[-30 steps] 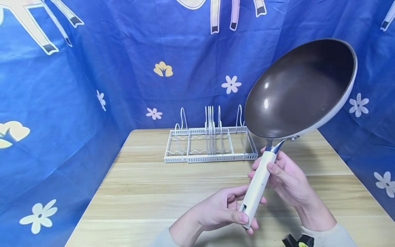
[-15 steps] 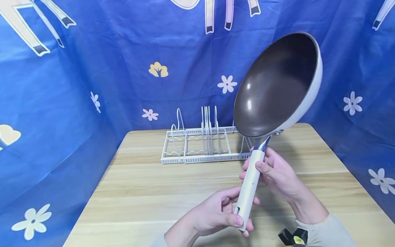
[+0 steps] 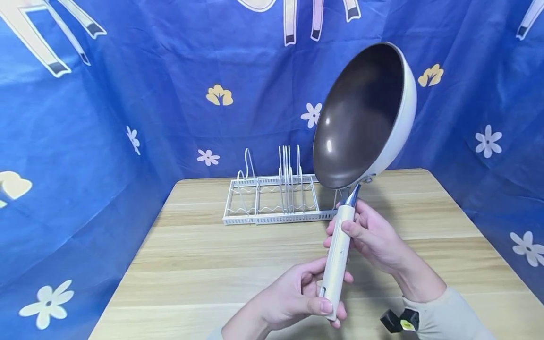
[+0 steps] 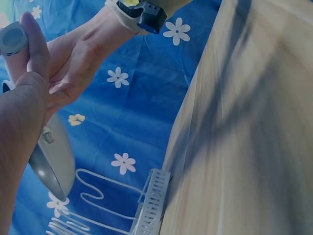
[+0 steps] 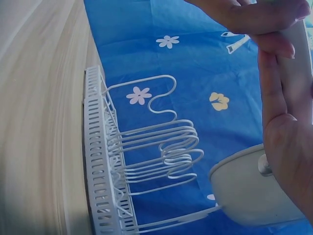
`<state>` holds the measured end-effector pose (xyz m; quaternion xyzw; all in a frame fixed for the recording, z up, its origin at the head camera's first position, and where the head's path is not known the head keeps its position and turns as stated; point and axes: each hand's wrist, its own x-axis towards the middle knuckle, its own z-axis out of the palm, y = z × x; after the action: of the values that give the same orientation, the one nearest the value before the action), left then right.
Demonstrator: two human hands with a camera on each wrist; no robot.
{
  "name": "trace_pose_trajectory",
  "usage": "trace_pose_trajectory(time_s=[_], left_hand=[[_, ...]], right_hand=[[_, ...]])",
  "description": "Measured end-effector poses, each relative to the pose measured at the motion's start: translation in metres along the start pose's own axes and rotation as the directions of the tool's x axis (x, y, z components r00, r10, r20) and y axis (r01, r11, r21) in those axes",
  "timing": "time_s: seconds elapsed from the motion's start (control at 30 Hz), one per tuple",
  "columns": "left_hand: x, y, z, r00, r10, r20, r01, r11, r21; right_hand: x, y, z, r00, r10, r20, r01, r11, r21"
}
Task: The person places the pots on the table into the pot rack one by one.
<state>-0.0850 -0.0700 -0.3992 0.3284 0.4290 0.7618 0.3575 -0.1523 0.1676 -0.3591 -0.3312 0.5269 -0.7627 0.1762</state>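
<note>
A frying pan (image 3: 361, 113) with a dark inside and a white outside is held up above the table, its bowl tilted to face left. Its long pale handle (image 3: 337, 262) points down toward the person. My left hand (image 3: 293, 295) pinches the handle's lower end between thumb and fingers. Higher up, my right hand (image 3: 376, 238) grips the handle near the metal neck, thumb on top. In the right wrist view, the pan's white side (image 5: 254, 191) appears beyond the right hand. Behind the pan, the right end of a white wire rack (image 3: 272, 200) is partly hidden.
The rack stands near the back of the wooden table (image 3: 204, 274), with upright wire dividers (image 3: 290, 179) grouped at its middle and a single one at its left. Blue patterned cloth (image 3: 170, 94) hangs behind and at both sides. A black strap device (image 3: 401, 321) sits at the right wrist.
The pan has moved left and turned, so its bowl faces more to the left and more white outside shows. Both hands have shifted slightly left with it, keeping their hold.
</note>
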Motion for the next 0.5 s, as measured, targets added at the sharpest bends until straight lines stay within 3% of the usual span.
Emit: trace_pose_trajectory(time_s=[0.2, 0.5], left_hand=[[-0.002, -0.001, 0.001, 0.999, 0.038, 0.031, -0.037, 0.998, -0.042], [-0.008, -0.004, -0.002, 0.998, 0.057, 0.023, -0.055, 0.996, -0.065]], right_hand=[[0.006, -0.001, 0.003, 1.000, 0.016, 0.007, -0.016, 0.999, -0.040], [0.014, 0.001, 0.010, 0.998, 0.059, -0.029, -0.061, 0.993, -0.096]])
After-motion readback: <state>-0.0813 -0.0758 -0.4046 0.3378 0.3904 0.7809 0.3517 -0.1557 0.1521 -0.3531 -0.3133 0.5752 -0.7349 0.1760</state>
